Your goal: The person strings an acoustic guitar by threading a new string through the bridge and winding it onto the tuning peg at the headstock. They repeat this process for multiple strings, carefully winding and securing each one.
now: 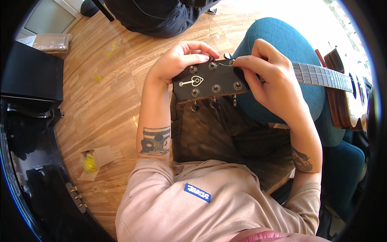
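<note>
A guitar's dark headstock lies across my lap, with a pale heart-shaped key inlay and several metal tuning posts. Along its far edge, my left hand has thumb and fingers closed round a tuning peg. A thin string runs over the face beside the upper posts. My right hand pinches that string near the post closest to the neck, its fingertips covering part of the headstock. The fretted neck extends right to the guitar's body. Tuning pegs stick out along the near edge.
A teal cushioned seat stands under the neck. Dark clothing of another person shows at the top. On the wooden floor lie an opened small box and yellow scraps. Black glossy furniture lines the left side.
</note>
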A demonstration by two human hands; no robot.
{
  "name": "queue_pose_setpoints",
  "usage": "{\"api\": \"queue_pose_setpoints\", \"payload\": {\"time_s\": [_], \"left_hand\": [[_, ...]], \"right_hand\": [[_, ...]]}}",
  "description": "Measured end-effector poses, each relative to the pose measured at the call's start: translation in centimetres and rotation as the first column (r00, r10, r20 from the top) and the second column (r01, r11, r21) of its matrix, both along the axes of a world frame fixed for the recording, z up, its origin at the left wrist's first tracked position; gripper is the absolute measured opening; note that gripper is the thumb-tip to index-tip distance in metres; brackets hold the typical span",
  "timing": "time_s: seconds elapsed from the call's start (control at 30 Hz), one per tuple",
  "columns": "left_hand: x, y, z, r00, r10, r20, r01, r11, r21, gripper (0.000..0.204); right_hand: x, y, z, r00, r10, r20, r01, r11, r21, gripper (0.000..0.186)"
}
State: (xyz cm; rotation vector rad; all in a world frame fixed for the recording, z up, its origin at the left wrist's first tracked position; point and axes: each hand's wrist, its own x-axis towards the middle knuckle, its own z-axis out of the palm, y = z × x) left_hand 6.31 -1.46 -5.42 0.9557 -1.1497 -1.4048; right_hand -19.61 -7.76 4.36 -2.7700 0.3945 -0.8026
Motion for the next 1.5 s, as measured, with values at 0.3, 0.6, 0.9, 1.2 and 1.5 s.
{"api": "queue_pose_setpoints", "payload": {"time_s": [0.3, 0.6, 0.9, 1.2, 1.5], "left_hand": [[-1.4, 2.2, 1.7, 0.991, 0.128, -0.027, -0.13, 0.986, -0.103, 0.022], [-1.7, 1.8, 1.0, 0.98, 0.136, -0.148, -0.168, 0.959, -0.229, 0.014], [-2.1, 1.9, 0.8, 0.964, 0.252, 0.082, -0.193, 0.88, -0.435, 0.019], [-2.3, 2.2, 0.7, 0.95, 0.308, 0.051, -0.253, 0.856, -0.451, 0.023], [-2.2, 2.3, 0.4, 0.945, 0.326, 0.035, -0.276, 0.849, -0.451, 0.02]], "right_hand": [[0.1, 0.1, -0.1, 0.998, 0.015, 0.058, -0.012, 0.998, -0.055, 0.014], [1.7, 0.8, 0.4, 0.999, 0.03, 0.037, -0.026, 0.996, -0.09, 0.018], [2.6, -0.3, -0.1, 0.998, 0.061, 0.035, -0.059, 0.997, -0.059, 0.015], [2.4, -0.4, 0.2, 0.998, 0.061, -0.023, -0.062, 0.996, -0.07, 0.014], [2.8, -0.3, 0.2, 0.996, 0.083, -0.024, -0.084, 0.995, -0.06, 0.012]]}}
